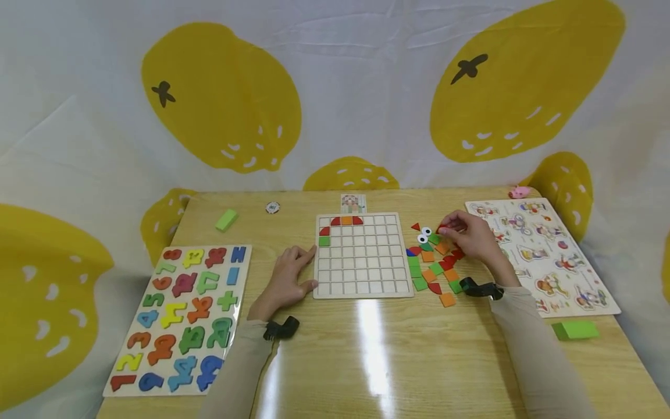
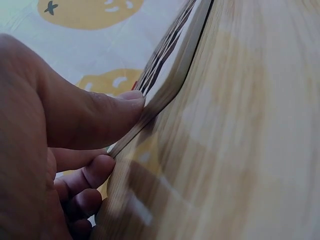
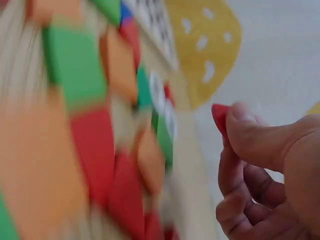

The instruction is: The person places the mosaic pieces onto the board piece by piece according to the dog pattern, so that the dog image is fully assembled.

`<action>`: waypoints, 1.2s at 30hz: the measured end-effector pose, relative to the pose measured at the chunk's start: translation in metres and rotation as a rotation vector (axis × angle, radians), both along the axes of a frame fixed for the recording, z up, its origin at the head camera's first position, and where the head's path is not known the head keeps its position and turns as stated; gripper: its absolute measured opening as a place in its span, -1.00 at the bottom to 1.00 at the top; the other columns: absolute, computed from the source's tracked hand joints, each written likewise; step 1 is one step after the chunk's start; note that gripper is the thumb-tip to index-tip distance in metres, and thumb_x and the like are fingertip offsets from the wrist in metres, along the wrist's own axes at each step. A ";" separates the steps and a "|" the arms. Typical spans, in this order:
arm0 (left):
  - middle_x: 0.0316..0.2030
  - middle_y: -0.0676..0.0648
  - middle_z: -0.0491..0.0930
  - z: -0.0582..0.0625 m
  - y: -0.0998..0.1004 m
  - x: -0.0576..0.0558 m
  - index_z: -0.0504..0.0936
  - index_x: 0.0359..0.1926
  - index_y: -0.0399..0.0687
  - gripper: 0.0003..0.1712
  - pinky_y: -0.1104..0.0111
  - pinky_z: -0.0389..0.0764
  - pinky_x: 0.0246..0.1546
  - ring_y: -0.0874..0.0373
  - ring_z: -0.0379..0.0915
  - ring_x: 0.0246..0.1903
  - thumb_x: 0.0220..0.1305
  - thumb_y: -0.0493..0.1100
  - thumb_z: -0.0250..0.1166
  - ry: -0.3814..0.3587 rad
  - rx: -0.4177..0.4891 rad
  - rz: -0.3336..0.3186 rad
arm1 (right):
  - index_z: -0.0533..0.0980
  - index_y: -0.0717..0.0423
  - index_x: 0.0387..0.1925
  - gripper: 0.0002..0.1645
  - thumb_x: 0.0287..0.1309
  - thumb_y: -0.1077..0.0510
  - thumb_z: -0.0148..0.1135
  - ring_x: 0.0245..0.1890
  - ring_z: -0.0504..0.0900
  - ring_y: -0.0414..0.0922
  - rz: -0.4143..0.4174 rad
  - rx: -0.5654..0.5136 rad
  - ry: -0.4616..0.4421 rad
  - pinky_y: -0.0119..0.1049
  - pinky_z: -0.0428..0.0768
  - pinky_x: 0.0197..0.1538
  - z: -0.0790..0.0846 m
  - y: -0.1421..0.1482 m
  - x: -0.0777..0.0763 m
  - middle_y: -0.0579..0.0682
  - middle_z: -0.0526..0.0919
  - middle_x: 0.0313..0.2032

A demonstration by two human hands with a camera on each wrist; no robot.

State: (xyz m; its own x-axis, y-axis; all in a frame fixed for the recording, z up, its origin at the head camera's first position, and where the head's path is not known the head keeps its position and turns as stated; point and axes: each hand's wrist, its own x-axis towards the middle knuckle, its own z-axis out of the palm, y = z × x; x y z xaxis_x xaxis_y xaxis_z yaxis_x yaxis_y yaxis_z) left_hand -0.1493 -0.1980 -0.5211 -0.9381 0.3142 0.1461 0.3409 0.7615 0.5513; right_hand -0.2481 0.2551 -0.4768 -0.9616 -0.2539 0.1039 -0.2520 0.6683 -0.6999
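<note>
A wooden grid board [image 1: 361,259] lies in the middle of the table. Along its top row sit an orange square tile [image 1: 346,220] and two red rounded tiles; another red rounded tile [image 1: 324,231] and a green square [image 1: 324,241] are in its left column. My left hand [image 1: 287,278] rests at the board's left edge, thumb and index fingertip touching it. Between thumb and index finger my right hand [image 1: 473,235] pinches a small red tile [image 3: 220,117], mostly hidden by the fingers. Below that hand lie loose orange, green and red tiles and two white eye pieces [image 1: 423,239].
A number puzzle board [image 1: 242,314] lies at the left, a picture puzzle board [image 1: 523,256] at the right. Green blocks [image 1: 227,220] lie on both sides. Behind the grid board are a small picture card [image 1: 353,203] and a round chip [image 1: 273,207]; a pink pig [image 1: 519,192] is at the back right.
</note>
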 end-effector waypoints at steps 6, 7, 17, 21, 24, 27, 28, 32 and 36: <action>-0.01 -0.07 0.37 0.000 0.001 -0.005 0.23 0.49 0.02 -0.04 0.11 0.21 0.08 0.06 0.20 -0.06 0.06 -0.04 0.40 -0.027 -0.019 -0.015 | 0.59 0.25 -0.02 -0.71 0.26 0.22 0.28 -0.15 0.66 0.13 0.129 -0.343 -0.106 -0.37 0.61 -0.14 0.019 -0.078 0.014 0.24 0.67 -0.11; -0.01 -0.07 0.37 0.001 0.001 -0.006 0.23 0.49 0.01 -0.04 0.11 0.21 0.08 0.06 0.20 -0.06 0.06 -0.04 0.39 -0.030 -0.019 -0.017 | 0.60 0.25 -0.02 -0.71 0.25 0.22 0.29 -0.16 0.66 0.13 0.148 -0.363 -0.115 -0.33 0.62 -0.15 0.017 -0.094 0.013 0.23 0.68 -0.11; -0.01 -0.03 0.37 -0.001 0.007 -0.012 0.23 0.49 0.03 -0.03 0.13 0.23 0.06 0.09 0.22 -0.05 0.04 -0.02 0.40 -0.026 -0.016 -0.038 | 0.70 -0.07 -0.25 -0.87 0.14 0.04 0.41 -0.43 0.62 -0.23 0.273 -0.162 -0.034 -0.30 0.55 -0.29 -0.020 -0.214 0.010 -0.22 0.70 -0.41; -0.01 -0.01 0.36 0.001 0.009 -0.012 0.23 0.49 0.04 -0.03 0.16 0.23 0.03 0.10 0.21 -0.06 0.05 -0.01 0.39 -0.030 -0.020 -0.039 | 0.72 -0.09 -0.32 -0.90 0.08 0.05 0.46 -0.49 0.56 -0.27 0.240 -0.069 0.008 -0.30 0.50 -0.34 -0.021 -0.226 0.014 -0.25 0.65 -0.48; -0.03 -0.01 0.37 0.002 0.008 -0.010 0.25 0.49 0.02 -0.03 0.17 0.23 0.00 0.11 0.20 -0.09 0.03 -0.02 0.40 -0.025 -0.022 -0.030 | 0.73 -0.07 -0.30 -0.86 0.05 0.06 0.49 -0.48 0.55 -0.26 0.238 -0.053 0.029 -0.29 0.49 -0.33 -0.020 -0.230 0.015 -0.23 0.64 -0.45; -0.05 0.00 0.37 0.004 0.006 -0.008 0.26 0.48 0.00 -0.04 0.18 0.23 -0.02 0.11 0.20 -0.11 0.03 -0.03 0.41 -0.018 -0.024 -0.025 | 0.73 -0.06 -0.27 -0.84 0.06 0.07 0.48 -0.48 0.53 -0.26 0.253 -0.035 0.040 -0.29 0.48 -0.34 -0.019 -0.233 0.016 -0.21 0.65 -0.42; -0.05 -0.01 0.37 0.004 0.005 -0.008 0.26 0.48 0.00 -0.04 0.18 0.23 -0.02 0.11 0.20 -0.12 0.03 -0.04 0.41 -0.015 -0.023 -0.024 | 0.74 -0.07 -0.27 -0.85 0.07 0.06 0.47 -0.49 0.53 -0.26 0.258 -0.025 0.041 -0.29 0.47 -0.34 -0.018 -0.234 0.016 -0.21 0.65 -0.42; -0.04 -0.03 0.38 0.004 0.002 -0.006 0.25 0.48 -0.02 -0.04 0.16 0.23 -0.02 0.09 0.20 -0.12 0.04 -0.05 0.40 -0.013 -0.010 -0.013 | 0.75 -0.09 -0.30 -0.90 0.11 0.07 0.44 -0.49 0.52 -0.28 0.287 0.012 0.050 -0.30 0.47 -0.36 -0.016 -0.239 0.016 -0.21 0.65 -0.41; -0.04 -0.02 0.37 0.001 -0.001 -0.002 0.24 0.49 0.01 -0.03 0.16 0.22 -0.01 0.09 0.20 -0.11 0.04 -0.02 0.39 -0.035 -0.012 0.004 | 0.74 -0.02 -0.23 -0.86 0.14 0.13 0.41 -0.41 0.55 -0.26 0.355 -0.036 0.043 -0.30 0.52 -0.30 -0.015 -0.232 0.015 -0.17 0.67 -0.34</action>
State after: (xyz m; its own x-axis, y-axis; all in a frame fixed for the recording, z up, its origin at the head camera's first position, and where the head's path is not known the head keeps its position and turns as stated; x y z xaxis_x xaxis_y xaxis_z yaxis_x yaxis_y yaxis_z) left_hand -0.1517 -0.1991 -0.5205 -0.9437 0.3121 0.1098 0.3188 0.7693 0.5537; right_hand -0.2333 0.0229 -0.4918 -0.8087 -0.5667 0.1575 -0.4939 0.5088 -0.7051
